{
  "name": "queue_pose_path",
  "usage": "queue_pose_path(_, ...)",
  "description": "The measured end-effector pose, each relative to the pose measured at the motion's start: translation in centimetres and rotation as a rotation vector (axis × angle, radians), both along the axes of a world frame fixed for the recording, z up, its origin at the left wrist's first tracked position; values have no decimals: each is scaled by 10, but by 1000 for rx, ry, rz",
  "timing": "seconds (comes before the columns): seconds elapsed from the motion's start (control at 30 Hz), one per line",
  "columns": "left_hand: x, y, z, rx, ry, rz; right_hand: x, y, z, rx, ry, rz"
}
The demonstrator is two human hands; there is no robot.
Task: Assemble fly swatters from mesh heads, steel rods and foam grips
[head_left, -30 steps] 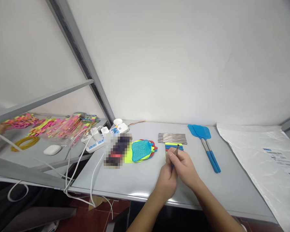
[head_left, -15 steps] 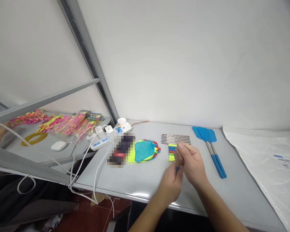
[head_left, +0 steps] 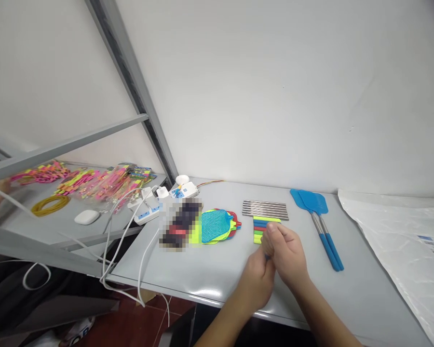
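Near the coloured grips (head_left: 259,229), my left fingers (head_left: 256,265) clasp a blue grip (head_left: 267,257) and my right fingers (head_left: 267,245) curl tightly closed.

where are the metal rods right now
In the head view, the metal rods lie right of centre on the table, just beyond the coloured tubes, between the stacked swatter heads and the blue swatters.

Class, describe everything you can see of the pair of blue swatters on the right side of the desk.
The blue swatters lie side by side on the grey desk, one head overlapping the other. The blue heads, plastic-looking, are toward the wall; silvery, metal-looking shafts lead to blue handles angled toward the near edge. A white plastic sheet lies to their right. The right hand, to their left, does not touch them.
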State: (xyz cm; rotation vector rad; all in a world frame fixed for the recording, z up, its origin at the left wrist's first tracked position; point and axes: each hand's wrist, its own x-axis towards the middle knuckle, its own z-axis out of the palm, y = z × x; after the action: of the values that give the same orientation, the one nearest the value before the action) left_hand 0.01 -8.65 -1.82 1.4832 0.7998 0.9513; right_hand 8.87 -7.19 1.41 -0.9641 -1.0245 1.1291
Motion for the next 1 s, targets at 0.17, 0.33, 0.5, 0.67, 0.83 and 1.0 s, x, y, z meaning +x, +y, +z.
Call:
queue_pose_path(0.17,1,0,0,6,-21,0,0,-2,-7,-2,-29,-6)
queue_pose_path(0.33,2,0,1,-3,-22,9,-1,-2,-9,-22,-22,1)
queue_pose_path(0.5,2,-1,3,-28,-24,19,1,-2,-6,-16,-39,14)
queue_pose_path(0.67,3,0,3,20,5,38,4,1,-3,9,43,36)
queue_pose_path(0.83,3,0,6,41,-5,31,5,-2,1,4,-56,54)
queue_pose_path(1.0,-6,-4,4,4,-35,126,4,-4,32,80,-254,179)
